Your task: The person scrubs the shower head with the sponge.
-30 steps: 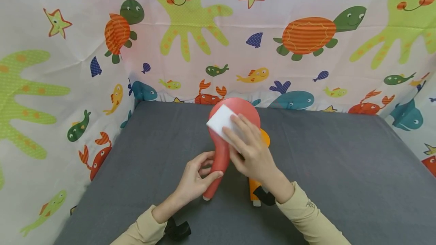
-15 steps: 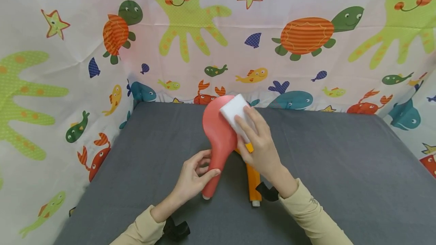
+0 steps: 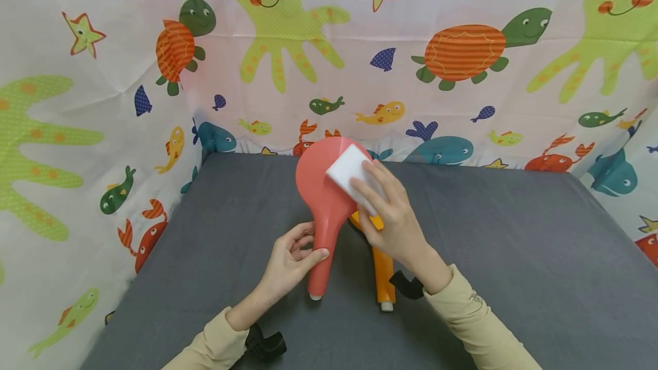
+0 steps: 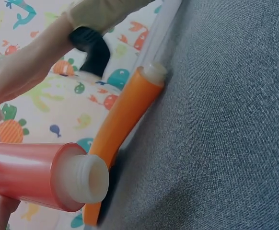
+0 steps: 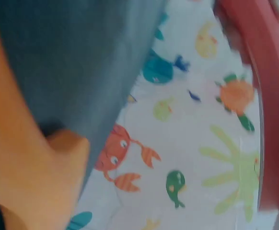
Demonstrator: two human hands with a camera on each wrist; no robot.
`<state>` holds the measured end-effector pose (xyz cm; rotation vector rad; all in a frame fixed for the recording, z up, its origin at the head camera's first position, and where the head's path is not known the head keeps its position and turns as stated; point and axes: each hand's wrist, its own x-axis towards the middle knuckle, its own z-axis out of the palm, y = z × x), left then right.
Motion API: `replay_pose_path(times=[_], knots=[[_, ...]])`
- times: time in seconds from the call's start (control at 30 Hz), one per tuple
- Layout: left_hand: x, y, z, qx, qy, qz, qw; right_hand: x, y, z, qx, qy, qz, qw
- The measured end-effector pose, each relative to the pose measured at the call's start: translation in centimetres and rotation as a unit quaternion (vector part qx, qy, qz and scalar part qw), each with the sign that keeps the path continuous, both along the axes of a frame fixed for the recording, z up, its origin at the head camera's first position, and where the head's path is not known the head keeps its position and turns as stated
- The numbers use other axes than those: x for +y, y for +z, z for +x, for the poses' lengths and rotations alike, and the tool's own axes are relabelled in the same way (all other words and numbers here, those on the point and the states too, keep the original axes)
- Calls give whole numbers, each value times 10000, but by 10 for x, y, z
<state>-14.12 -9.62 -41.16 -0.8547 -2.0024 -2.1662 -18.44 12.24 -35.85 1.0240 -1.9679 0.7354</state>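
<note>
A red hand shower head (image 3: 316,173) is held up over the table, its smooth rounded back towards me. My left hand (image 3: 289,258) grips its handle, thumb across the front and fingers behind. In the left wrist view the handle's white threaded end (image 4: 92,178) points at the camera. My right hand (image 3: 393,216) pinches a white sponge (image 3: 352,173) that overlaps the right side of the red head. Behind the right hand an orange hand shower head (image 3: 383,276) lies on the table, its head mostly hidden. The right wrist view catches the red shower head's edge (image 5: 273,110), blurred.
Grey cloth (image 3: 504,267) covers the table. A white curtain (image 3: 334,61) printed with sea animals stands along the back and left side. Black bands, one by the left wrist (image 3: 264,344) and one by the right wrist (image 3: 406,285), hang over the table.
The red shower head has turned so its handle stands more upright and its head sits further left. The sponge went right across its back, then slightly left again. The orange shower head stays put.
</note>
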Motion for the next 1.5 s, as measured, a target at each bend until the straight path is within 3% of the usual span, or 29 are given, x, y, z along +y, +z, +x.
replay_pose_path(times=[0.1, 0.2, 0.43, 0.63, 0.8, 0.93, 1.07, 1.3, 1.5], knots=[[1, 0, 1, 51, -104, 82, 9999, 6, 8, -7, -279, -311, -447, 9981], [1, 1, 1, 101, -179, 129, 9997, 6, 8, -7, -301, -413, -573, 9970], [0, 5, 1, -514, -157, 379, 9978, -15, -12, 17, 265, 77, 132, 9995], [-4, 4, -3, -930, -896, 891, 9876, -26, -17, 25, 649, 437, 391, 9962], [-6, 7, -3, -1340, -1671, 1256, 9687, -16, -6, 10, 592, 186, -176, 9979], [-7, 9, -2, -1485, -1974, 1269, 9607, -11, 0, 1, 364, 110, -724, 9967], [-8, 9, -1, -1533, -2293, 1351, 9517, -14, -4, 5, 352, 122, -730, 9966], [-9, 6, -4, -1438, -2508, 1635, 9432, -26, -19, 23, 595, 529, 86, 9968], [-8, 6, -5, -1482, -2621, 1472, 9422, -18, -10, 17, 533, 211, -70, 9983]])
